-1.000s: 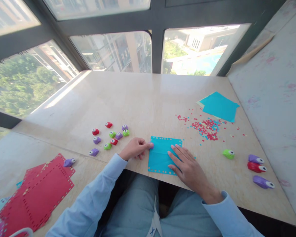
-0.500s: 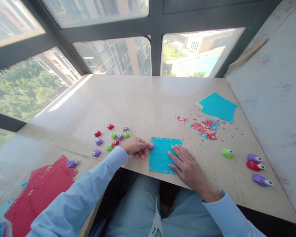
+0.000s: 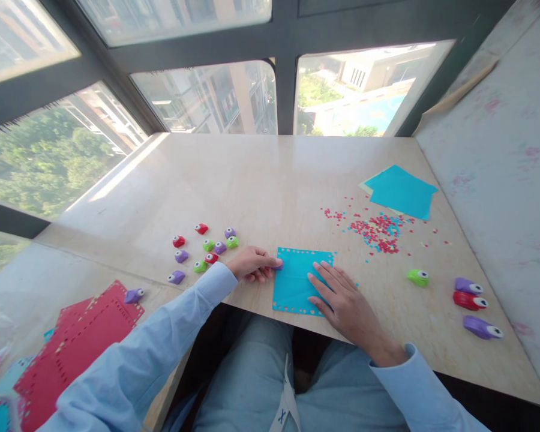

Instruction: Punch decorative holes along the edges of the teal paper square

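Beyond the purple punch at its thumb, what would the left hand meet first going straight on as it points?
Most likely the blue sheet, whose left edge is at the purple punch. Passing above it, the left hand would probably meet the right hand next; depth is unclear.

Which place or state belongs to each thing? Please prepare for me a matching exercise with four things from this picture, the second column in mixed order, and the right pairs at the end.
Things:
1. Left hand
2. Right hand
3. Red sheets
4. Paper bits

Places or states:
A. Overlapping, with holes along their edges
B. Thumb on a purple punch at the left edge of the blue sheet
C. Scattered on the right side of the table
D. Resting on the right part of the blue sheet

Right pairs: 1-B, 2-D, 3-A, 4-C
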### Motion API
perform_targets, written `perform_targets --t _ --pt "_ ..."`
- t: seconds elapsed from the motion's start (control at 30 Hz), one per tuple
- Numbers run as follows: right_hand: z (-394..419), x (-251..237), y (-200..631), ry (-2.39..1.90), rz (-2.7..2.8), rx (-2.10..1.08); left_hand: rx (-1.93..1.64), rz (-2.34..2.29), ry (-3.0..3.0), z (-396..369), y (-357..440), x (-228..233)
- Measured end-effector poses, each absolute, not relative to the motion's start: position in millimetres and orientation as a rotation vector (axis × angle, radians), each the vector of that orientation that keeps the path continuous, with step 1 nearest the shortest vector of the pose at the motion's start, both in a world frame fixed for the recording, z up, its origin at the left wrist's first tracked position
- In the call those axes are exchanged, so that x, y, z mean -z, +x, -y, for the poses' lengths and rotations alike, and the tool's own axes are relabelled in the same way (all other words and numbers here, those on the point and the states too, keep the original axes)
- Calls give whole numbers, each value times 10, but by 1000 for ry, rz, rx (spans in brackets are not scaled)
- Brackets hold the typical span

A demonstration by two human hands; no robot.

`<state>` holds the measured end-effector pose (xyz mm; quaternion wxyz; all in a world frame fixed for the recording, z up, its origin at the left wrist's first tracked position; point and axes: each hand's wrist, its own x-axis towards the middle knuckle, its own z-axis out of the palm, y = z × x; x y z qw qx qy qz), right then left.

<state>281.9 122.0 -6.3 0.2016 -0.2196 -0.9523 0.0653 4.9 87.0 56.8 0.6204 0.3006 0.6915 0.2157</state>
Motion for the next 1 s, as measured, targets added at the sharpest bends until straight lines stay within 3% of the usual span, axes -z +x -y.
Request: perform_targets --t 0.27,0.83,1.0 --pt "-1227 75 2819 -607 2649 -179 -639 -1681 652 -854 149 -554" --pt "-1241 88 2825 -626 2627 -201 -590 -1562 585 -881 27 -469" --pt "-1247 100 2827 -627 2620 -226 -775 -1676 699 -757 81 -433"
